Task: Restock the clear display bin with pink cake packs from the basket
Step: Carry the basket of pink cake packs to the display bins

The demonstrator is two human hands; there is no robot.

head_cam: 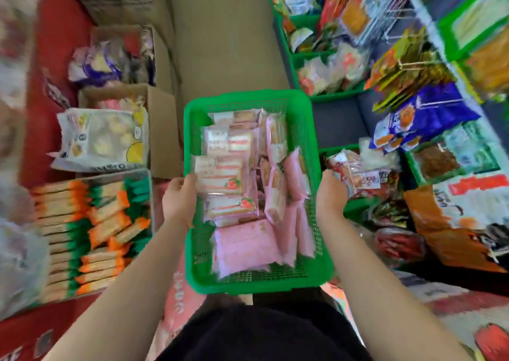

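The left hand (pixel 179 195) grips the left rim of the green basket (pixel 314 272) and the right hand (pixel 330 195) grips the right rim, holding it level in front of the person's body above the floor (pixel 225 44). The pink cake packs (pixel 245 245) lie piled inside the basket, some flat, some on edge. A clear bin (pixel 146 176) of orange-and-green bars stands to the left; green shelf trays (pixel 330 96) of snacks stand to the right.

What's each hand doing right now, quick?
Left hand: grips the left rim of the green basket of pink cake packs.
Right hand: grips the basket's right rim.
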